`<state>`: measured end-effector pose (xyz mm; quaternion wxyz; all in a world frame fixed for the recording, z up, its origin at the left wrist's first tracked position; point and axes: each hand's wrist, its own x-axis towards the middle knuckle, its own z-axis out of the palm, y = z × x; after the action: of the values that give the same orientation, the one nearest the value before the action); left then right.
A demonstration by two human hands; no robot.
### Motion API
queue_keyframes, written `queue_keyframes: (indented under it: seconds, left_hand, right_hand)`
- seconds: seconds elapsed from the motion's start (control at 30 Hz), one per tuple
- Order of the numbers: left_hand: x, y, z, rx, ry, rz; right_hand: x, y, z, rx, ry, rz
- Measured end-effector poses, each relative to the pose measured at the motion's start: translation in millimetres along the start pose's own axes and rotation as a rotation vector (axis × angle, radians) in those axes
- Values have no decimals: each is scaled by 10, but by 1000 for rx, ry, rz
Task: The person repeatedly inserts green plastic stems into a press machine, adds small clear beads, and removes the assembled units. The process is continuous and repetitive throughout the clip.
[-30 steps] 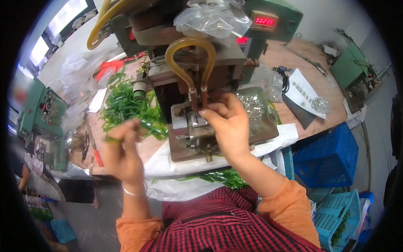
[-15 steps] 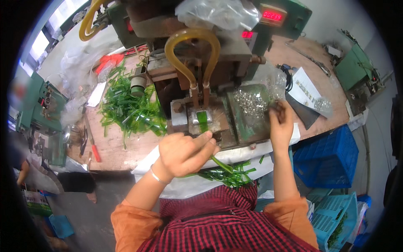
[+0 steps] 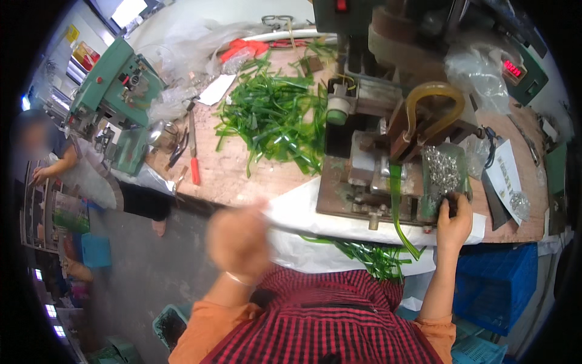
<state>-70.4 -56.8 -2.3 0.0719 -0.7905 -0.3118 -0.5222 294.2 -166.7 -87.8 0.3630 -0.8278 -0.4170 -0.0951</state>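
A green plastic strip [image 3: 396, 194] runs from the metal die [image 3: 384, 170] of the press down over the table's front edge, its lower end curling. My left hand [image 3: 239, 239] is smeared by motion in front of my apron, away from the strip; its fingers cannot be made out. At the near end of a tray [image 3: 431, 203] of small shiny metal pieces [image 3: 442, 170], my right hand [image 3: 454, 224] has its fingertips bent together. Whatever they pinch is too small to name.
Loose green strips [image 3: 273, 121] are heaped left of the press [image 3: 388, 91]. More strips [image 3: 370, 258] lie on white sheeting by my lap. A red-handled tool [image 3: 194, 167] rests on the table. A blue crate [image 3: 497, 285] stands below right. Another person [image 3: 66, 164] is at far left.
My left hand has let go of the green strip and swung left and down. My right hand's fingers stay at the metal-piece tray, now at its near end. The view has turned left.
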Motion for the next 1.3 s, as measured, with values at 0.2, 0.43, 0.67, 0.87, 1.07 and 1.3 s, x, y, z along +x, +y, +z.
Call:
queue_keyframes:
  seconds: [0.2,0.43,0.67,0.87,1.07,1.3]
  left_hand:
    - [392,-2064,-164,115,-38,-515]
    - [-411,-3515,649,167,-449,-796]
    - [-385,-2530,766,-83,-426,-929]
    - [-266,-1598,714,-191,-139,-733]
    - [356,-85,555,-706,247,-677]
    - [676,622,417,-883,-806,204]
  right_hand:
    - [195,-127,126,-144,-12,-152]
    - [202,-115,43,-76,-62,-74]
    - [278,-227,169,-268,-63,14]
    - [287,-236,241,-285,-17,-43]
    - [289,-295,101,-93,-16,94]
    - [390,-838,-17,837,-59,77]
